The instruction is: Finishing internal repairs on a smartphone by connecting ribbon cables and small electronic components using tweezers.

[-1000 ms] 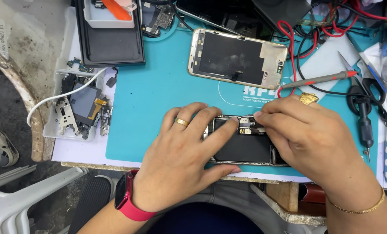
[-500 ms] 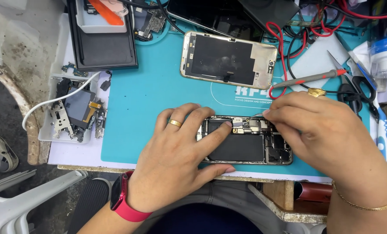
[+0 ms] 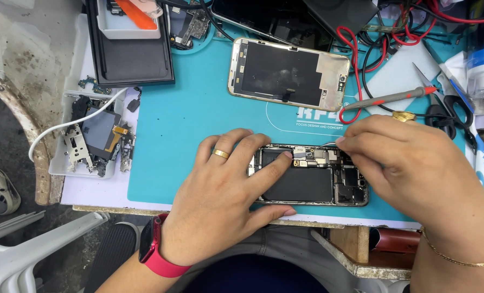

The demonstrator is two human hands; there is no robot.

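An opened phone body (image 3: pixel 312 184) lies on the teal mat (image 3: pixel 187 125), its black battery and small boards exposed. My left hand (image 3: pixel 225 190), with a gold ring and a red wrist band, holds the phone down: index fingertip on the battery's top edge, thumb along the lower edge. My right hand (image 3: pixel 410 168) is over the phone's right end. Its fingers pinch a thin metal tool (image 3: pixel 328 144) whose tip touches the boards at the phone's top edge. Most of the tool is hidden by the fingers.
A detached screen panel (image 3: pixel 288 73) lies face down further back on the mat. A red-tipped probe (image 3: pixel 393 97) and black scissors (image 3: pixel 459 116) are at the right. A white tray of small parts (image 3: pixel 90 141) sits at the left, a black case (image 3: pixel 128 49) behind it.
My right hand has drawn back to the right, uncovering more of the phone's inside. My left hand stays on the phone, its fingers slightly shifted.
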